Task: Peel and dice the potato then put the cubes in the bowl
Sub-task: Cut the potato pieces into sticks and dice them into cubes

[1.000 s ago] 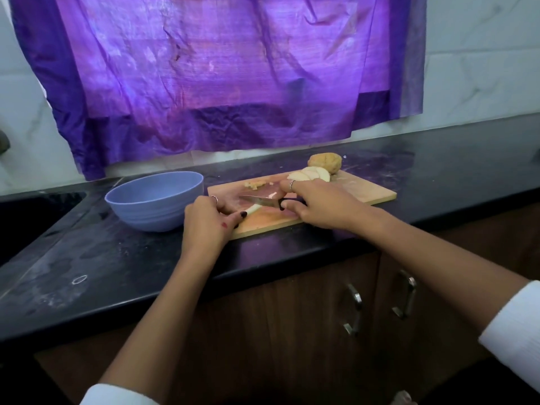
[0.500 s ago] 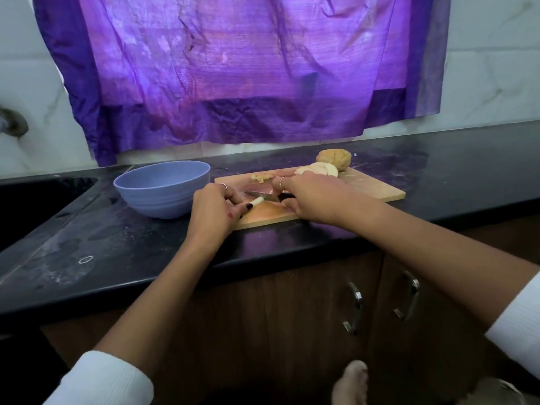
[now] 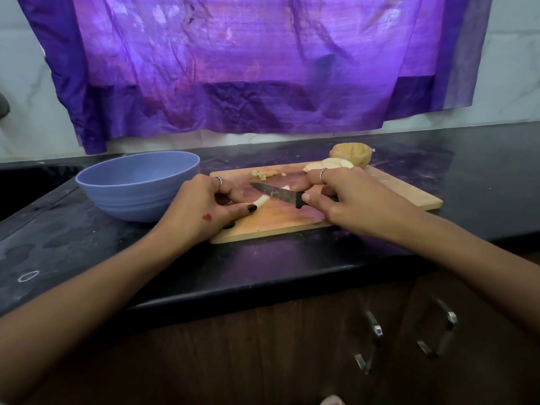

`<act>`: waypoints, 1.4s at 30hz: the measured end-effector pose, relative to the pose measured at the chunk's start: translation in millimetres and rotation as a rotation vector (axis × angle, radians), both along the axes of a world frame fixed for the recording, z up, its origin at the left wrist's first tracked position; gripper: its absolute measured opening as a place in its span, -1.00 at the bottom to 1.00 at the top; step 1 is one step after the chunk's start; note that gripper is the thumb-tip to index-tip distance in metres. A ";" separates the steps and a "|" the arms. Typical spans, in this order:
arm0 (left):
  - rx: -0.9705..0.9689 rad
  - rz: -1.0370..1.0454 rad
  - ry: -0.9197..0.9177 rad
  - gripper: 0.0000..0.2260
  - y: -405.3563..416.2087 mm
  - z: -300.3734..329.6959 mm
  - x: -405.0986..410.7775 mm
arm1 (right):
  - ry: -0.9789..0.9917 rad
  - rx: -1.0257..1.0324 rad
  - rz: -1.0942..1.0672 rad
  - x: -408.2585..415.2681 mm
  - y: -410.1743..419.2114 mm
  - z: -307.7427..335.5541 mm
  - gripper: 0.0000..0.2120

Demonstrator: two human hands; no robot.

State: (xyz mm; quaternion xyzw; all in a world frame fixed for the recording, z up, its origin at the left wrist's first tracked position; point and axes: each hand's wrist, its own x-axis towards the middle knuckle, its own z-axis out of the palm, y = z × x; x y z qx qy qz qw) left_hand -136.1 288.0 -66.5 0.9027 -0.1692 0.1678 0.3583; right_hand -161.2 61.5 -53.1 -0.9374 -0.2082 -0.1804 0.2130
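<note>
A wooden cutting board [image 3: 394,197] lies on the black counter. My right hand [image 3: 350,197] grips the black handle of a small knife [image 3: 274,194], whose blade points left over the board. My left hand [image 3: 201,209] holds a pale potato strip [image 3: 261,202] down on the board with its fingertips, just under the blade. Peeled potato slices [image 3: 333,164] lie at the board's far edge, beside an unpeeled potato [image 3: 352,153]. Small cut bits [image 3: 265,173] sit near the far left of the board. The blue bowl [image 3: 137,185] stands left of the board; its inside is hidden.
A purple cloth [image 3: 233,68] hangs on the tiled wall behind the counter. A dark sink [image 3: 26,182] lies at the far left. Cabinet doors with metal handles [image 3: 374,340] are below the counter edge.
The view has come closer to the board. The knife blade has shifted a little to the right, off the strip that my left hand still holds.
</note>
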 end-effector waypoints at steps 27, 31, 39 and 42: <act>-0.265 -0.118 0.154 -0.89 -3.6 -3.1 3.2 | 0.039 -0.070 0.033 -7.5 13.7 11.4 -0.75; -0.208 -0.094 0.131 -0.93 -1.3 -4.0 5.8 | 0.056 -0.121 0.030 -2.4 21.1 16.1 -0.77; -0.079 -0.024 0.035 -0.91 -2.2 -0.3 0.5 | -0.062 -0.208 -0.044 -13.4 24.6 1.4 -0.74; -0.053 -0.010 0.025 -0.89 -3.0 0.5 -1.2 | 0.004 -0.030 -0.019 -17.6 25.3 1.7 -0.76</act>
